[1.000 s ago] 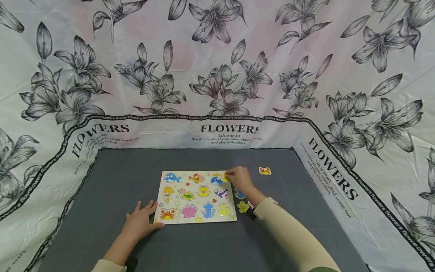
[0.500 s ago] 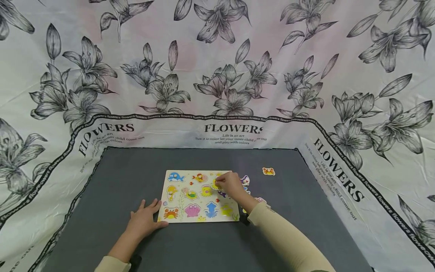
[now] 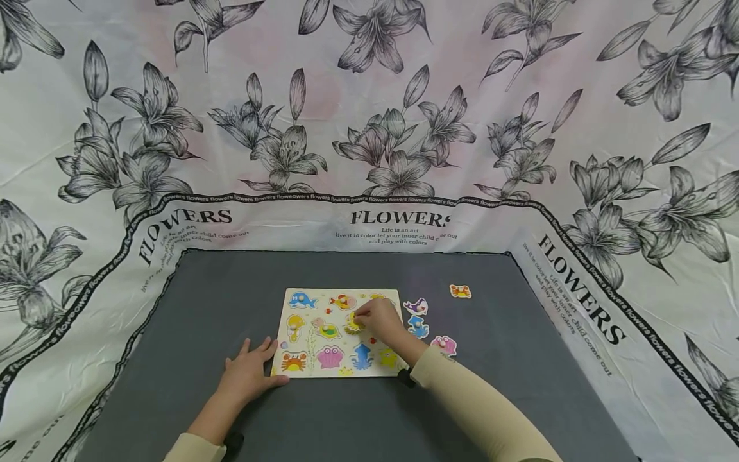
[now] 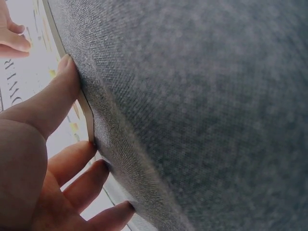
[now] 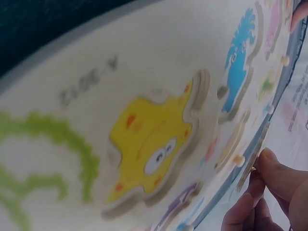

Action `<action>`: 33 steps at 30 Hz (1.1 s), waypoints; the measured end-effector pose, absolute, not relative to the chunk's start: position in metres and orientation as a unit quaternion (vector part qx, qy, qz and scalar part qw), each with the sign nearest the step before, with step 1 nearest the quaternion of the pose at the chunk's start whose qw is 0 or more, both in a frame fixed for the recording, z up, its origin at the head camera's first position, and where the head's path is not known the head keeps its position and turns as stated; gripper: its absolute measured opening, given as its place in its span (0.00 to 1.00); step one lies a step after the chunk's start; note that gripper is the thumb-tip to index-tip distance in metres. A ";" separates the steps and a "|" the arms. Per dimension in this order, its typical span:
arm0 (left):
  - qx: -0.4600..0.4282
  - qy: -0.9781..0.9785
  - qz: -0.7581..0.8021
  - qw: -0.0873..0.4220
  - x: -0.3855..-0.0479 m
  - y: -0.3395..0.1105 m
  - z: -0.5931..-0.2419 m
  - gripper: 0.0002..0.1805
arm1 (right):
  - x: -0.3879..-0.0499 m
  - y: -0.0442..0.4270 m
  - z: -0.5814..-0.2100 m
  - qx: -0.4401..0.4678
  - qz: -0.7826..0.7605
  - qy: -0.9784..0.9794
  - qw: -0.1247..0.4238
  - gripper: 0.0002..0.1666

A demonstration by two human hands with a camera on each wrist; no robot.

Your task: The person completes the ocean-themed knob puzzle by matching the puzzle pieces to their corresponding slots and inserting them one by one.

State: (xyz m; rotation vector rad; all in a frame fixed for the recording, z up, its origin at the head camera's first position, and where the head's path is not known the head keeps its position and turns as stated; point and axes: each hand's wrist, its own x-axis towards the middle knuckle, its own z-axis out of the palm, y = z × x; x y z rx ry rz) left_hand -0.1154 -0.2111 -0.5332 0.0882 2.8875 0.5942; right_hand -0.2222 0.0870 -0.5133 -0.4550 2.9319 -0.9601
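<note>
A wooden puzzle board (image 3: 337, 372) with sea-animal pictures lies on the grey table. My left hand (image 3: 247, 371) rests at its near left corner, fingers spread along the left edge and thumb along the near edge. In the left wrist view, the thumb and fingertips touch the board's side. My right hand (image 3: 383, 326) pinches a yellow puzzle piece (image 3: 352, 323) over the round yellow picture in the middle row. The right wrist view shows that piece (image 5: 252, 161) edge-on between thumb and fingers. Nearer that camera is the recessed yellow starfish picture (image 5: 151, 144).
Right of the board lie loose puzzle pieces: a purple whale-like one (image 3: 416, 307), a blue one (image 3: 418, 326) and a pink one (image 3: 444, 345). Farther off sits an orange crab piece (image 3: 460, 291). Floral cloth (image 3: 288, 234) borders the grey surface.
My right hand has carried the yellow piece from the board's far right corner leftward and nearer, uncovering loose pieces on the right. My left hand stays at the board's corner.
</note>
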 end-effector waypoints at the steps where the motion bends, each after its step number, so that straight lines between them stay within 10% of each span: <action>1: 0.031 0.975 0.201 0.095 -0.115 -0.211 -0.534 0.54 | -0.222 0.085 -0.514 -0.142 -0.308 0.941 0.014 0.06; 33: 0.041 0.971 0.219 0.083 -0.112 -0.212 -0.529 0.52 | -0.230 0.088 -0.522 -0.136 -0.302 0.942 0.045 0.14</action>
